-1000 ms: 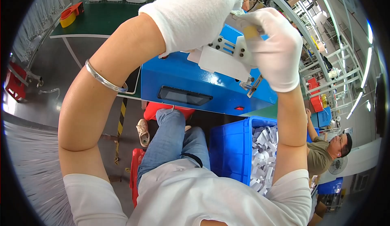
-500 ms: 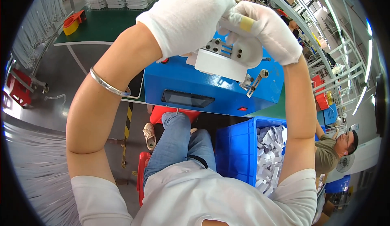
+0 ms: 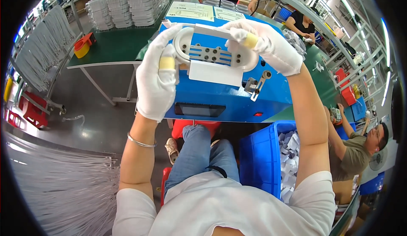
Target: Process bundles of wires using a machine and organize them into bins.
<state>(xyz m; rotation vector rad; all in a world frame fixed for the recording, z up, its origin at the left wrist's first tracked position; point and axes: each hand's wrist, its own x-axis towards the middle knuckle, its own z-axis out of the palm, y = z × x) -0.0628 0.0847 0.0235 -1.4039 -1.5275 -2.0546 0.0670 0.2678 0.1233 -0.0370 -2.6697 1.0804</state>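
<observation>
My left hand (image 3: 157, 77), in a white glove with a yellow wrap on one finger, is closed at the left end of an oval fixture. My right hand (image 3: 271, 45), gloved likewise, pinches a thin white strip (image 3: 210, 30) at the fixture's right end. That strip stretches between both hands along the fixture's far side; its end shows at the left fingertips. The oval fixture (image 3: 210, 54) has slotted metal bars with dark screws and sits on a blue machine (image 3: 237, 98). A white plate (image 3: 216, 73) covers its near side.
Right of my legs stands a blue bin (image 3: 260, 159) holding white pieces. Stacks of clear trays (image 3: 129, 7) and a yellow-and-red tape dispenser (image 3: 83, 45) are on the green table at left. A metal bracket (image 3: 259, 85) rises from the machine. Other people work behind and at right.
My hands have parted: the left has moved left and nearer, to the fixture's left end. The strip now shows stretched between them. The view has shifted, revealing more of the machine and table.
</observation>
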